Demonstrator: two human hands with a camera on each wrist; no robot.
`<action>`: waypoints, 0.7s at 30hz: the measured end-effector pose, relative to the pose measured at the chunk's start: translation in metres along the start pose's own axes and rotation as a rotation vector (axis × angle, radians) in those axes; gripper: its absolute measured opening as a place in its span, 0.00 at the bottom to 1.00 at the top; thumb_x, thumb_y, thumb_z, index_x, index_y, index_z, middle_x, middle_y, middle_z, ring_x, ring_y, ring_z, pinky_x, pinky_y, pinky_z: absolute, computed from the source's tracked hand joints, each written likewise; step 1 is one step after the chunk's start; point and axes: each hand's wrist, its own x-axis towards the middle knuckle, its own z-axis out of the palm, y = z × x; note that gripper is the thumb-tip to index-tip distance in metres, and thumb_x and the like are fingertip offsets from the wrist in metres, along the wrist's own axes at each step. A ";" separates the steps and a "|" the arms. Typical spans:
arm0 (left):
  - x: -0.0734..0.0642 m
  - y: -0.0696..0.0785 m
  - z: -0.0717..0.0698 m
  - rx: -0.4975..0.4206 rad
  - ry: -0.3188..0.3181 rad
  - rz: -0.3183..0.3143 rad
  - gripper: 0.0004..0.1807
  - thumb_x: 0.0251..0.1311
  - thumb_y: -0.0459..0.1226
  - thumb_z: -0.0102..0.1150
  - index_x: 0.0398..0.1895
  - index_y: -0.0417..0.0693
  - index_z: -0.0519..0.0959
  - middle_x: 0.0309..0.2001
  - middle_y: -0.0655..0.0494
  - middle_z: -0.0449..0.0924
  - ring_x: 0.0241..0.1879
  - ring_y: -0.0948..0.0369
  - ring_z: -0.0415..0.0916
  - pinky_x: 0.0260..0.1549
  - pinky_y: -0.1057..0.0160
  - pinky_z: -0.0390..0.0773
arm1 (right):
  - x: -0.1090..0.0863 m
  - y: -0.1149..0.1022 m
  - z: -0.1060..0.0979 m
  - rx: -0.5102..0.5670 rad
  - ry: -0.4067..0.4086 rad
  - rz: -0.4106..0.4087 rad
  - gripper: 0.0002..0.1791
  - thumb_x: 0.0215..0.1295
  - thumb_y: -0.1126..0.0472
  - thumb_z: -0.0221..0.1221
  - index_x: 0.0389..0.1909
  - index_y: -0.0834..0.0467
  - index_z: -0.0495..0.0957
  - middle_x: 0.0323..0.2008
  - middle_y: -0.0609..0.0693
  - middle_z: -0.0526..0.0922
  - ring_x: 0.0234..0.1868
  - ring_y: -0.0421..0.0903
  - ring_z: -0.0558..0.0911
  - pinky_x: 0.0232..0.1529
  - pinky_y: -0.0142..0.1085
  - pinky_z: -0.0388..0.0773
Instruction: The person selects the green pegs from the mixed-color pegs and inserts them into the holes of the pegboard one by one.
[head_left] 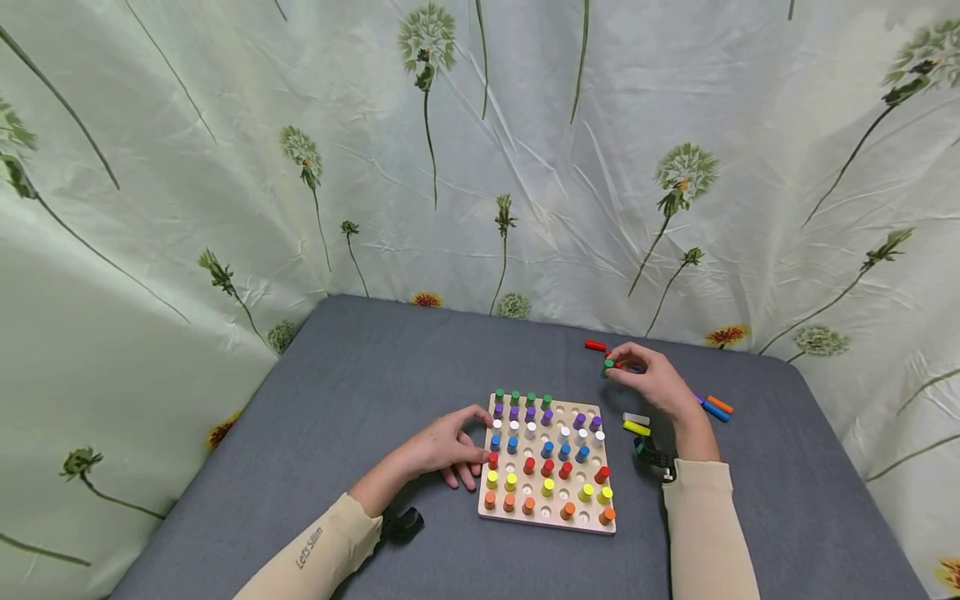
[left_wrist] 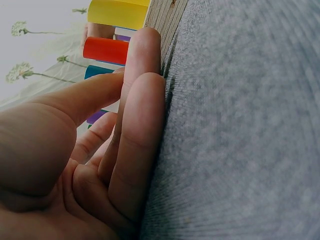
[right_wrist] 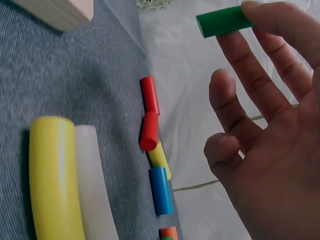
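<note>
A light wooden pegboard (head_left: 546, 523) carries rows of round pegs, from green at the far side through purple, white, blue, red and yellow to orange at the near side. Some of its holes show bare. My left hand (head_left: 442, 443) rests at the board's left edge, index fingertip by the white row and thumb by the red peg (left_wrist: 105, 49). Its other fingers lie loosely beside the board on the cloth. Beyond the board's far right corner, my right hand (head_left: 656, 383) pinches a green peg (right_wrist: 225, 22) between thumb and fingers, raised over the table.
A yellow peg (head_left: 636, 427) and a white peg (head_left: 636, 417) lie side by side right of the board. Loose red (head_left: 596, 345), blue (head_left: 716, 410) and orange (head_left: 720, 404) pegs lie farther out on the grey cloth (head_left: 405, 358). A dandelion-print curtain (head_left: 465, 250) hangs behind the table.
</note>
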 end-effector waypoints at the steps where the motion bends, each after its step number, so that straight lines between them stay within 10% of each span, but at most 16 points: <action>1: 0.000 0.000 0.000 0.000 0.000 0.000 0.23 0.70 0.38 0.69 0.63 0.61 0.71 0.27 0.50 0.87 0.21 0.60 0.87 0.15 0.64 0.82 | 0.000 0.000 0.000 0.014 -0.005 -0.003 0.16 0.73 0.57 0.67 0.56 0.60 0.81 0.51 0.55 0.83 0.46 0.43 0.79 0.46 0.36 0.77; 21: -0.001 0.001 0.000 0.002 0.001 0.001 0.24 0.69 0.36 0.68 0.64 0.61 0.71 0.27 0.50 0.88 0.21 0.60 0.87 0.14 0.64 0.82 | 0.012 -0.007 0.029 0.084 -0.239 -0.105 0.09 0.73 0.62 0.66 0.48 0.60 0.82 0.48 0.57 0.84 0.46 0.47 0.82 0.47 0.39 0.81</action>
